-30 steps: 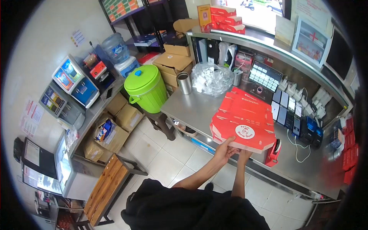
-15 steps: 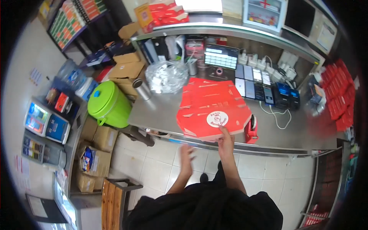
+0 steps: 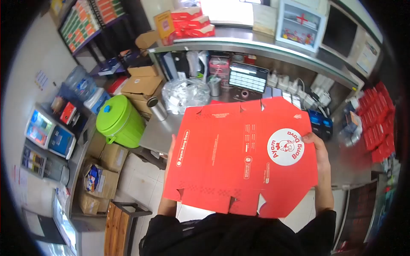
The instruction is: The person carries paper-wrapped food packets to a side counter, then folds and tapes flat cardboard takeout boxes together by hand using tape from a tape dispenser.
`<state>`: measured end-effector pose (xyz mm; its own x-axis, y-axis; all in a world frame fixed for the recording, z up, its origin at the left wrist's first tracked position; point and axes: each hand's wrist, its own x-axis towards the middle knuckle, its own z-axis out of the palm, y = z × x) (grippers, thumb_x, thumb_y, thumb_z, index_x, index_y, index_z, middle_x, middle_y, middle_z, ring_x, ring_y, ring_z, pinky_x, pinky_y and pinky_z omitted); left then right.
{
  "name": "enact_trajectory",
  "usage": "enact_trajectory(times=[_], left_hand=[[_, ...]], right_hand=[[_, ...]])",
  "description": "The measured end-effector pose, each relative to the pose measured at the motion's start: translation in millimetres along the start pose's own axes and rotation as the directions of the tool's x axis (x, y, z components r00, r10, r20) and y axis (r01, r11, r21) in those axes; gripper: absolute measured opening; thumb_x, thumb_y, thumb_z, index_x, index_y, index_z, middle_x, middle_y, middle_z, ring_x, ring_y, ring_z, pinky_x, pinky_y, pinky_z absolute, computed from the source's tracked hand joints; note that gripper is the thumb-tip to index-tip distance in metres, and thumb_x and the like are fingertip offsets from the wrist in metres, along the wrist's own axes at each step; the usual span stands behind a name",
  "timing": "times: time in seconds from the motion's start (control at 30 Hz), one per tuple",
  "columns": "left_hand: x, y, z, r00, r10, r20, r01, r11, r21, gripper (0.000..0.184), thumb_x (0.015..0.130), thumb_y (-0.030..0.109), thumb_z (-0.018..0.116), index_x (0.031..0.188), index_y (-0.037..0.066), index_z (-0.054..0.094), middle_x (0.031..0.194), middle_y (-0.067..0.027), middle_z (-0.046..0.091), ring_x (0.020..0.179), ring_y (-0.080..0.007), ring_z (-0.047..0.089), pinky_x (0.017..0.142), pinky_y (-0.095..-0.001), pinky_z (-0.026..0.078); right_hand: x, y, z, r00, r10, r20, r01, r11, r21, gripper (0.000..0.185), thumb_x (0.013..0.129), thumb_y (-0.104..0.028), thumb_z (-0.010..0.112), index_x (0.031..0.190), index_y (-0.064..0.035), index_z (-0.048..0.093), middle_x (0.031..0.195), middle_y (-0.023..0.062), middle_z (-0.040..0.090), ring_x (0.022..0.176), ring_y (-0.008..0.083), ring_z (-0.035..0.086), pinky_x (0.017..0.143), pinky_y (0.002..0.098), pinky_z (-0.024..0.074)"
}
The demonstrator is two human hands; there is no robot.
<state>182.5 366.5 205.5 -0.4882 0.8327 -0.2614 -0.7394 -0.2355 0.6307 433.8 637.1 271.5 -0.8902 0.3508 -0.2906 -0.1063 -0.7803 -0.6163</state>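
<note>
A flat, unfolded red carton point(image 3: 213, 158) with a round white "Ayam Bang Dava" logo is held up in front of my body, above the steel counter. On its right edge, my right hand point(image 3: 315, 147) grips the carton beside the logo, thumb on the printed face. My left hand point(image 3: 171, 149) is at the carton's left edge, mostly hidden behind it. The carton covers much of the counter, and only a sliver of red shows behind its top edge.
Beyond the carton are a plastic bag point(image 3: 185, 94), a steel cup point(image 3: 157, 109), a tablet point(image 3: 248, 77) and chargers point(image 3: 294, 87). A green bucket point(image 3: 119, 121) stands left, above a wooden bench point(image 3: 117, 226). Red boxes point(image 3: 376, 121) are stacked at right.
One red carton is now lifted towards me and turned, its logo at the right. My left hand has gone from free in the air to the carton's left edge.
</note>
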Motion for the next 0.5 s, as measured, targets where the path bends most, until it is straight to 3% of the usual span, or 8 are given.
enact_trajectory(times=[0.07, 0.1, 0.13, 0.17, 0.2, 0.27, 0.37, 0.5], left_hand=[[-20, 8, -11, 0.998, -0.016, 0.068, 0.031, 0.973, -0.23, 0.064, 0.083, 0.054, 0.041, 0.117, 0.0, 0.041, 0.117, -0.0154, 0.047, 0.102, -0.0202, 0.05, 0.084, -0.037, 0.043], [-18, 8, -24, 0.999, 0.042, -0.016, -0.041, 0.999, 0.023, 0.058, 0.083, 0.047, 0.045, 0.117, 0.0, 0.041, 0.115, -0.0145, 0.049, 0.1, -0.0189, 0.051, 0.082, -0.0353, 0.044], [-4, 7, -43, 0.99, 0.109, -0.087, -0.081, 0.956, 0.282, 0.053, 0.083, 0.041, 0.05, 0.117, 0.0, 0.041, 0.113, -0.0136, 0.05, 0.099, -0.0176, 0.052, 0.081, -0.0336, 0.045], [8, 10, -51, 0.973, 0.183, -0.138, -0.085, 0.847, 0.524, 0.049, 0.083, 0.034, 0.054, 0.117, 0.001, 0.041, 0.111, -0.0127, 0.052, 0.097, -0.0164, 0.053, 0.079, -0.0319, 0.046], [12, 13, -43, 0.956, 0.265, -0.125, -0.174, 0.857, 0.485, 0.043, 0.08, 0.02, 0.06, 0.115, 0.001, 0.042, 0.102, -0.0085, 0.055, 0.09, -0.0119, 0.055, 0.074, -0.0265, 0.047], [23, 13, -61, 0.93, 0.351, -0.104, -0.202, 0.728, 0.655, 0.04, 0.081, 0.02, 0.059, 0.113, 0.001, 0.042, 0.099, -0.0074, 0.056, 0.089, -0.0131, 0.055, 0.075, -0.0276, 0.046], [35, 3, -70, 0.888, 0.453, -0.077, -0.232, 0.587, 0.776, 0.038, 0.082, 0.016, 0.059, 0.112, 0.003, 0.041, 0.1, -0.0057, 0.053, 0.089, -0.0119, 0.052, 0.078, -0.0272, 0.043], [61, -13, -103, 0.823, 0.565, 0.05, -0.375, 0.476, 0.796, 0.04, 0.079, 0.017, 0.062, 0.111, 0.004, 0.041, 0.103, -0.0023, 0.047, 0.096, -0.0103, 0.044, 0.085, -0.0259, 0.035]], right_hand=[[33, -12, -20, 0.999, -0.022, -0.032, 0.012, 0.958, -0.286, 0.029, 0.074, -0.008, 0.056, 0.1, 0.0034, 0.052, 0.092, 0.0124, 0.06, 0.078, 0.0186, 0.061, 0.073, 0.029, 0.0498], [49, -15, -18, 0.998, -0.044, -0.036, 0.024, 0.907, -0.421, 0.029, 0.074, -0.009, 0.057, 0.1, 0.0033, 0.052, 0.093, 0.0124, 0.06, 0.079, 0.0182, 0.061, 0.073, 0.0283, 0.0497], [64, -22, -7, 0.992, 0.063, 0.105, -0.002, 0.869, -0.496, 0.033, 0.076, -0.012, 0.06, 0.104, 0.0018, 0.051, 0.096, 0.011, 0.06, 0.081, 0.016, 0.06, 0.073, 0.0266, 0.0483], [79, -21, -4, 0.992, 0.014, 0.127, 0.063, 0.813, -0.579, 0.035, 0.076, -0.012, 0.061, 0.106, 0.0016, 0.049, 0.097, 0.0102, 0.059, 0.084, 0.0157, 0.058, 0.074, 0.0271, 0.0479], [97, -18, -7, 0.988, -0.039, 0.149, 0.128, 0.746, -0.653, 0.038, 0.076, -0.011, 0.062, 0.109, 0.0013, 0.048, 0.099, 0.0095, 0.058, 0.087, 0.0153, 0.057, 0.075, 0.0276, 0.0475], [127, -14, -21, 0.975, -0.111, 0.191, 0.219, 0.603, -0.767, 0.044, 0.076, -0.01, 0.064, 0.113, 0.0009, 0.044, 0.103, 0.0073, 0.056, 0.092, 0.0124, 0.054, 0.078, 0.0266, 0.0448], [161, 1, -56, 0.912, -0.21, 0.353, 0.408, 0.561, -0.72, 0.051, 0.072, -0.005, 0.066, 0.117, -0.0016, 0.041, 0.103, 0.006, 0.056, 0.094, 0.0127, 0.053, 0.082, 0.0273, 0.043], [204, 27, -120, 0.939, -0.216, 0.269, 0.344, 0.635, -0.692, 0.053, 0.072, -0.005, 0.066, 0.117, -0.0027, 0.04, 0.107, 0.006, 0.053, 0.098, 0.0134, 0.051, 0.083, 0.0272, 0.0424]])
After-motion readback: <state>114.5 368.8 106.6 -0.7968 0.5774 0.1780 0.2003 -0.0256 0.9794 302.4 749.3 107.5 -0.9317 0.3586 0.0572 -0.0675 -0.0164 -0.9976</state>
